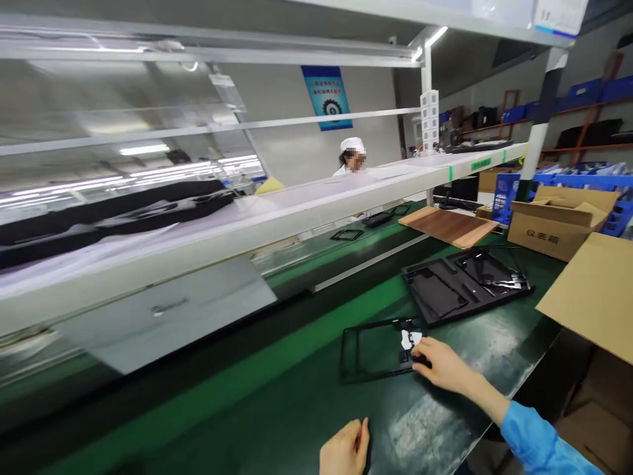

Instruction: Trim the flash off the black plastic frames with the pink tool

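A thin black rectangular plastic frame lies at a slant on the green work surface, with a white patch near its right end. My right hand pinches that right end between thumb and fingers; the fingertips are partly hidden behind the frame part. Nearer to me, at the bottom edge of the view, my left hand is closed with curled fingers. It is apart from the frame, and nothing shows in it. Beyond the right hand sits a black tray with moulded compartments holding dark frame parts.
An open cardboard box stands at the right, its flap reaching over the table edge. A brown wooden board lies behind the tray. A white shelf crosses above the bench. Farther back, a person in a white cap is visible.
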The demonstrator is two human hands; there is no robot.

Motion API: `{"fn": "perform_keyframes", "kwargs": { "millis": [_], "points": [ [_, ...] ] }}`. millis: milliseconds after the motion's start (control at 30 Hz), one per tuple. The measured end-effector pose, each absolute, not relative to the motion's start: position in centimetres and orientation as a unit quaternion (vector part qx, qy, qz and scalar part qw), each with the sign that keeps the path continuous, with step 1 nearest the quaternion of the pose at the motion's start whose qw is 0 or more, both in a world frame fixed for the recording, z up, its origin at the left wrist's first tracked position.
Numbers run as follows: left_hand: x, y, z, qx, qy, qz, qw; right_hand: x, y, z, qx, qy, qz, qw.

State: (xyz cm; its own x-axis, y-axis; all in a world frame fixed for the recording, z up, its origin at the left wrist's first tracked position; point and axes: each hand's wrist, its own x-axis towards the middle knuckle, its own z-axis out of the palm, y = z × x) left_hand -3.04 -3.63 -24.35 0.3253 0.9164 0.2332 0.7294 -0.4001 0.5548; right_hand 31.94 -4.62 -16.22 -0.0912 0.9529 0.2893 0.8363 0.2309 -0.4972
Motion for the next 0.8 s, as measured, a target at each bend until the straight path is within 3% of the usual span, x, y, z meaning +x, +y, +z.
{"fn": "perform_keyframes", "kwargs": {
  "millis": [233,400,633,800],
  "points": [
    [-2.5,-4.2,-24.3,0.776,0.54,0.201,0.257,25.2,-2.8,-17.8,-0.527,-0.801,0.127,0.253],
    [-1.8,-4.2,-22.2,0.725,0.553,0.244,0.331,24.5,0.1,-17.4,-0.519,-0.801,0.137,0.265],
    [-0.4,-0.6,-14.4,0.612,0.514,0.448,0.399,22.3,0.6,-15.0,-0.493,-0.778,0.155,0.357],
    [0.0,0.9,-6.9,0.571,0.458,0.545,0.409,20.6,-1.9,-10.6,-0.448,-0.778,0.163,0.41]
  ]
}}
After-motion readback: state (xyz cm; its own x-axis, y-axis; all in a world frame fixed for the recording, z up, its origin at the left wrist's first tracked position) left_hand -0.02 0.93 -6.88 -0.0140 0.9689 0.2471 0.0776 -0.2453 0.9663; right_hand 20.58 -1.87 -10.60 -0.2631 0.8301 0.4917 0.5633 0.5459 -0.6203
